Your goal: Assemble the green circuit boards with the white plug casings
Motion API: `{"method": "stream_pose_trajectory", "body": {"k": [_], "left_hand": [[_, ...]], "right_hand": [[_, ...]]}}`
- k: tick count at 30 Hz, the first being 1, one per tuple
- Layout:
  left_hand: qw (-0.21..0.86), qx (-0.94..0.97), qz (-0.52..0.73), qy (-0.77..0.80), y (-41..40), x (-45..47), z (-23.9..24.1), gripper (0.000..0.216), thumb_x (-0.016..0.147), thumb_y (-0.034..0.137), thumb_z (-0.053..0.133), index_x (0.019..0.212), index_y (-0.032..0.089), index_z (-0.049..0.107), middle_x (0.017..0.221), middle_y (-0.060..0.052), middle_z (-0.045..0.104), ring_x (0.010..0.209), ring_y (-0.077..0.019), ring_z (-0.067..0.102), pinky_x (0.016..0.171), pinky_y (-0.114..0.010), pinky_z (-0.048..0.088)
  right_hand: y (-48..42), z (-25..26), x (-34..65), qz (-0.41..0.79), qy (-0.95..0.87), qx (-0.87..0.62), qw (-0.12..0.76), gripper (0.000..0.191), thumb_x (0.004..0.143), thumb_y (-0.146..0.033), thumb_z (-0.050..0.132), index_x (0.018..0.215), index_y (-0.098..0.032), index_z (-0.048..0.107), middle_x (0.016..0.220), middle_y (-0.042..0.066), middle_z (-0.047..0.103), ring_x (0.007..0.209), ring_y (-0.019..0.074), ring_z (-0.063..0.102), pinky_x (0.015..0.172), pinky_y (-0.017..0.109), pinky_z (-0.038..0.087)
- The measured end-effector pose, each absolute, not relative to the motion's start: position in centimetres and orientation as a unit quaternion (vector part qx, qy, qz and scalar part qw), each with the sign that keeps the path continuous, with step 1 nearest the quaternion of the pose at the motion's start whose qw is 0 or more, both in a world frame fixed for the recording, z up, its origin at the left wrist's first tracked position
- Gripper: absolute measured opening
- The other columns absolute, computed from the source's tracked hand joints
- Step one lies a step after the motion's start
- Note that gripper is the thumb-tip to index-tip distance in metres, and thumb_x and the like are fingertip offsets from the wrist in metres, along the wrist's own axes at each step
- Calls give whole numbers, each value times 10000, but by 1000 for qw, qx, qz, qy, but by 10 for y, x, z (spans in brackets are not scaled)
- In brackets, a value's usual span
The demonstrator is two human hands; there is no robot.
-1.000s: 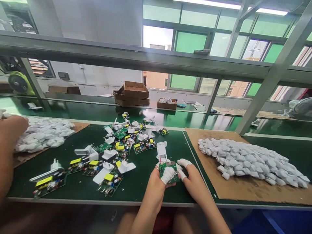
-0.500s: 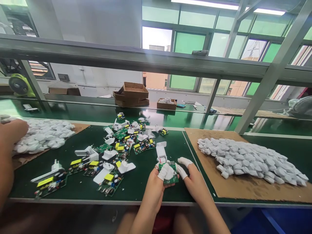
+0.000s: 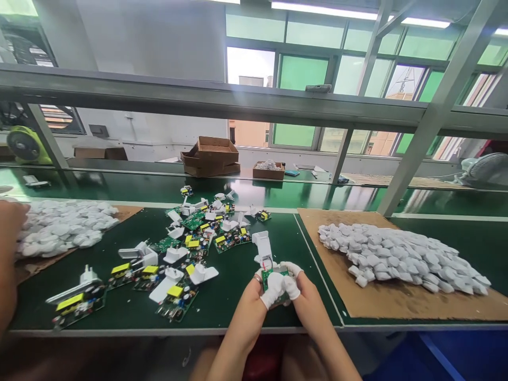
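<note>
Between my two hands is a green circuit board point(image 3: 282, 271), held just above the bench near its front edge. My left hand point(image 3: 265, 292) is closed round the board's left side, with its white-covered thumb on top. My right hand point(image 3: 297, 283) grips the right side, its covered thumb meeting the left one over the board. The thumbs hide the board's middle and any white piece lying on it. A white plastic plug housing point(image 3: 262, 246) hangs off the far edge, joined by a red wire. Left of my hands lie several boards with yellow transformers point(image 3: 174, 292) and white housings.
On the right, cardboard point(image 3: 341, 286) bears a heap of small white pieces point(image 3: 400, 256). Another white heap point(image 3: 65, 225) lies at left, beside another person's arm point(image 3: 8, 254). Brown boxes point(image 3: 212, 156) stand behind, under a metal rail point(image 3: 190, 95). A slanted post point(image 3: 413, 153) rises at right.
My right hand has moved left onto the board, its thumb now pressed beside the left one. The other person's hand at far left has drawn back leftward. The view has shifted slightly.
</note>
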State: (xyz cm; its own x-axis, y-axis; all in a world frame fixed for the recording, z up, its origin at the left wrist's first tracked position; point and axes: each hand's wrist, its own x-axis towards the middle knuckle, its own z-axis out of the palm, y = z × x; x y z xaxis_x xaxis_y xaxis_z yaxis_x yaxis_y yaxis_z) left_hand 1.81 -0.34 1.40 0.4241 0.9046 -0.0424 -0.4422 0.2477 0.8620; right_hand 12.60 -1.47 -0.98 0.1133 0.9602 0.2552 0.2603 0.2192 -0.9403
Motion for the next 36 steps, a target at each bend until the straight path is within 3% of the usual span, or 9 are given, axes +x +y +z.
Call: {"method": "stream_pose_trajectory", "body": {"k": [8,16,20,26,36], "left_hand": [[674,541,433,256,-3,13,5,359,627,223,585,978,190,513,973,-32,563,954,-182,461,829,-261,357],[643,492,485,329,2,23,3,357,656,297,539,975,154,463,979,-57,550,911,-181,488,803,-274,370],[610,479,513,369,3,27,0,328,666,271,521,965,153,455,940,-52,562,876,-170,502,768,-269,388],[667,394,523,356,3,29,6,375,634,281,549,970,141,460,881,-54,590,820,-170,531,702,-257,402],[709,351,514,331,5,27,5,488,640,336,549,1069,148,414,933,-73,576,885,-180,506,750,-273,380]], "right_hand": [[-20,-9,126,324,-592,-527,517,415,748,-449,387,990,-144,532,886,65,596,701,191,535,618,286,442],[-24,-8,126,277,-644,-503,505,353,787,-374,353,1039,-182,507,977,62,560,863,194,503,781,298,378],[-27,-7,124,247,-671,-535,451,348,765,-322,411,1084,-195,466,909,54,580,742,188,530,685,281,412],[-27,-9,124,219,-689,-586,365,412,740,-321,436,1114,-148,428,759,62,598,616,193,524,566,276,411],[-29,-1,130,322,-693,-491,418,384,743,-270,456,1119,-203,417,960,43,539,863,171,476,794,278,354]]}}
